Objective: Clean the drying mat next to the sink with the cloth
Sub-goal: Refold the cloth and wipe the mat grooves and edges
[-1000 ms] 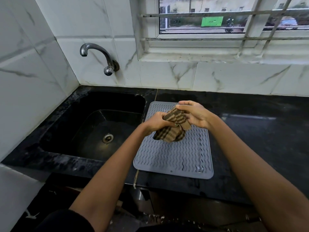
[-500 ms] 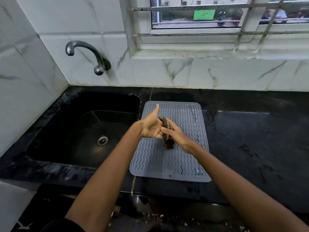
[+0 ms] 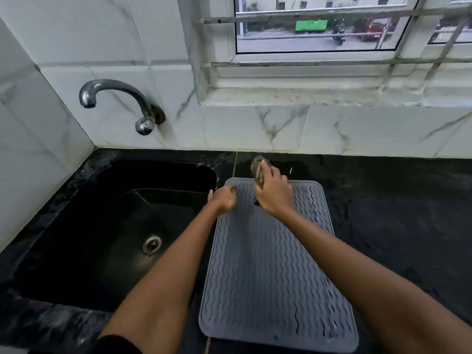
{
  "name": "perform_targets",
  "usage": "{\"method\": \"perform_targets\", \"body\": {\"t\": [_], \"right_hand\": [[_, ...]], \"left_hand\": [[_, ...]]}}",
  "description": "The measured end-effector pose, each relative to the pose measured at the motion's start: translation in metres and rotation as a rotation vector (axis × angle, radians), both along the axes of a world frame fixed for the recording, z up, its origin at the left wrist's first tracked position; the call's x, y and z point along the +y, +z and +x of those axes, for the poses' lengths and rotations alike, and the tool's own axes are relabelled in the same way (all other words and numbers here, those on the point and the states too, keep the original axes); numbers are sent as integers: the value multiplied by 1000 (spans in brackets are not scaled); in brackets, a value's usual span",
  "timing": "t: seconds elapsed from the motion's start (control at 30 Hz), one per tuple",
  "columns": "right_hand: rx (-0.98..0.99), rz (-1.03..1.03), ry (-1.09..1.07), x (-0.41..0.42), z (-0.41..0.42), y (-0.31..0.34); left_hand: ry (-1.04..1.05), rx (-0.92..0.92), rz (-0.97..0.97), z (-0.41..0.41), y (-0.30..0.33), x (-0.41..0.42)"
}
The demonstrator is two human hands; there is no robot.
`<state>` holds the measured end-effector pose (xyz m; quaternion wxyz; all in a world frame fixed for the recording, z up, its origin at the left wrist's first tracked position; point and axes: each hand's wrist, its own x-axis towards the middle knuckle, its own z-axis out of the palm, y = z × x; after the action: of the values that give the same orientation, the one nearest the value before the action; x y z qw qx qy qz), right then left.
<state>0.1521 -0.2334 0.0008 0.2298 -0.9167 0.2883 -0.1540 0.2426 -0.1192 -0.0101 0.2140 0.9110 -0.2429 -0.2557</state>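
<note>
A grey ribbed drying mat (image 3: 270,272) lies on the black counter just right of the sink (image 3: 122,226). My right hand (image 3: 274,194) is at the mat's far edge, shut on a bunched brown checked cloth (image 3: 258,167) that sticks out past the fingers over the counter behind the mat. My left hand (image 3: 223,199) rests on the mat's far left corner with fingers curled; whether it pinches the mat edge is not clear. Both forearms cross the mat's near half.
A chrome tap (image 3: 120,103) juts from the white marble-tiled wall above the sink, whose drain (image 3: 152,244) shows. The black counter (image 3: 398,213) runs to the right of the mat. A barred window (image 3: 319,24) with a sill sits above.
Both hands held the cloth over the mat's middle. Now the right hand alone has carried it to the far edge, and the left hand has let go and dropped to the far left corner.
</note>
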Motion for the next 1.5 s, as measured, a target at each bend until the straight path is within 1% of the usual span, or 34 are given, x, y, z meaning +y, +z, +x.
{"method": "perform_targets", "body": {"t": [0.07,0.1,0.17,0.23,0.3,0.37,0.43,0.53,0.67,0.73,0.8,0.83,0.87,0.9,0.93,1.0,1.03,1.07,1.13,1.17,1.2,1.23,1.27,1.3,1.33,1.37,1.4,1.47,1.5], "right_hand": [[271,-149,29,-6,19,-12],[351,-160,57,-7,23,-20],[395,-99,111,-6,29,-43],[336,-92,116,-6,34,-67],[247,-161,77,-6,38,-79],[183,-192,43,-6,49,-83],[135,-180,33,-7,60,-84],[73,-150,62,-8,61,-83],[-68,-185,61,13,22,-79],[-90,-197,80,36,-10,-75],[-63,-197,110,52,-33,-67],[-35,-158,110,53,-37,-59],[-21,-69,100,51,-38,-52],[-25,44,70,45,-33,-45],[-76,128,23,39,-26,-38],[-227,114,-89,25,-3,-30],[-245,80,-112,17,12,-29],[-183,60,-96,11,26,-30],[78,51,22,3,47,-41],[177,24,83,2,51,-48],[214,-18,118,1,50,-57],[193,-67,117,2,47,-64],[129,-106,94,3,42,-70],[52,-123,70,5,36,-73],[-45,-88,32,7,29,-76],[-161,4,-25,8,22,-77],[-279,154,-108,8,16,-76],[-500,492,-332,5,9,-66],[-585,600,-448,2,7,-62]], "left_hand": [[-57,-26,18,11,-10,-11],[-93,-30,31,13,-15,-15],[-165,-67,69,16,-27,-17],[-208,-158,102,19,-38,-19],[-211,-238,90,18,-44,-19],[-220,-235,83,22,-47,-18],[-255,-228,93,28,-50,-16],[-283,-236,141,30,-48,-15],[-316,-271,238,36,-44,-17],[-325,-267,261,37,-42,-18],[-334,-249,269,36,-39,-18],[-338,-241,265,37,-38,-19],[-339,-229,255,37,-37,-18],[-339,-215,243,39,-37,-19],[-336,-197,229,40,-37,-18],[-314,-170,195,43,-37,-17],[-300,-160,173,43,-37,-17],[-287,-154,152,43,-37,-17],[-280,-163,126,43,-39,-17],[-285,-174,122,43,-41,-16],[-289,-182,120,43,-43,-16],[-290,-192,120,43,-44,-16],[-289,-205,122,43,-44,-16],[-285,-218,125,44,-45,-16],[-283,-232,131,44,-44,-16],[-282,-247,131,44,-44,-16],[-277,-273,125,43,-43,-17],[-243,-359,108,40,-41,-19],[-205,-409,97,37,-39,-20]]}}
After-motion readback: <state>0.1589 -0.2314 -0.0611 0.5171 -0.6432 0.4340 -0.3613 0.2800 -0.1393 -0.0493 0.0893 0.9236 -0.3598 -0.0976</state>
